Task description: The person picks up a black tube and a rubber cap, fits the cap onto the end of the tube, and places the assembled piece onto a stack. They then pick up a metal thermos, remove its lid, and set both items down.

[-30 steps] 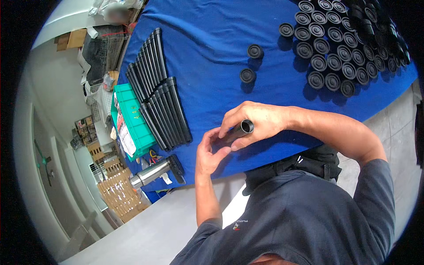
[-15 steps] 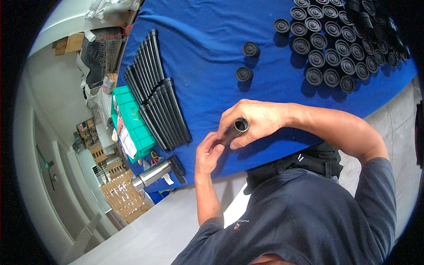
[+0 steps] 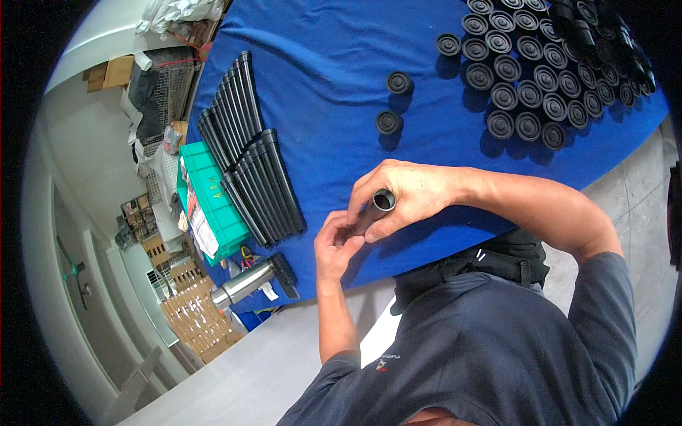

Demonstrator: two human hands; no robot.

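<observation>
Both hands hold a black tube above the near part of the blue cloth. Its open end, hollow with a shiny rim, points up. My right hand wraps the upper part, fingers on the far side and thumb on the near side. At the tube's lower end, my left hand is closed around it with the thumb against it. The lower tip is hidden by the left fingers. Two black round pieces with ringed tops, one farther and one nearer, stand beyond my hands.
Black tubes lie in two overlapping rows at left, beside a green crate with papers. A steel cylinder with a black base lies near the table's left corner. Many round black pieces crowd the far right of the blue cloth.
My left fingers and thumb have drawn in closer on the tube's lower end. My right hand keeps its grip; the whole view has shifted slightly.
</observation>
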